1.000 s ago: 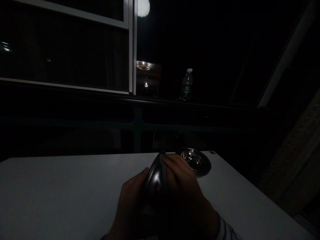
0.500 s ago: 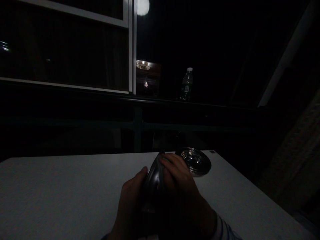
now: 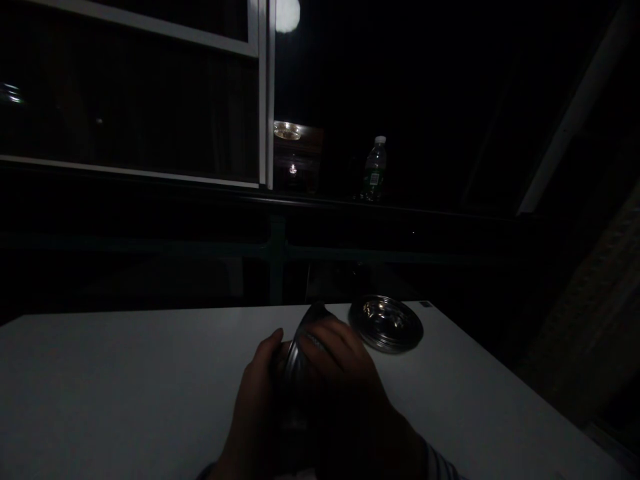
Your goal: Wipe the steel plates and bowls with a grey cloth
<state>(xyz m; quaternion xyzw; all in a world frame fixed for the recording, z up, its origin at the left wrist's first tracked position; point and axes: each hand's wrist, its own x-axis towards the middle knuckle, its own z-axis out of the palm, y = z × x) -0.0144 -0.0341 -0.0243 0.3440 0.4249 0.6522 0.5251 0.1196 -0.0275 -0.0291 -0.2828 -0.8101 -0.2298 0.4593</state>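
A shiny metal bowl (image 3: pixel 296 365) is held up on edge above the near part of the white table (image 3: pixel 135 380). My left hand (image 3: pixel 254 393) is closed around its left side, thumb pointing up. My right hand (image 3: pixel 345 367) lies over the bowl's right side with its fingers bent. Under those fingers shows a small, textured, greyish cloth-like piece (image 3: pixel 314 341), pressed against the metal. Dim light hides the bowl's lower part and most of my right palm.
Several shallow metal dishes (image 3: pixel 387 325) sit nested at the table's far right, beyond my right hand. A clear bottle (image 3: pixel 374 172) with a white cap and green label stands on the dark ledge behind. A window frame (image 3: pixel 264 100) rises at the back left.
My right hand has slid a little left and down across the bowl, its fingers blurred. The bowl has shifted slightly left, and more of the nested dishes shows.
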